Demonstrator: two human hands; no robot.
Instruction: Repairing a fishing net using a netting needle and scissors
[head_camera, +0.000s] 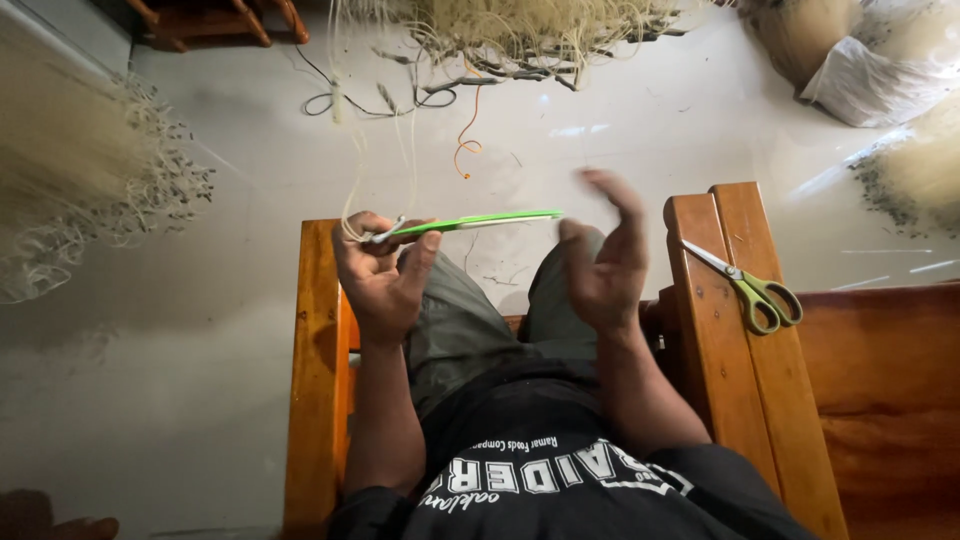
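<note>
Pale floor (230, 330) with fibre bundles (70, 170), green-handled scissors (752, 288) beside right hand (600, 265).

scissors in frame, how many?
1: green-handled scissors lying on the wooden armrest beside the right hand. More could be hidden under the fibre piles.

Thin bright-green strip (478, 221), held level by one end, reaching rightward from the grip, pale fibres (352, 190) trailing up beside it.
</note>
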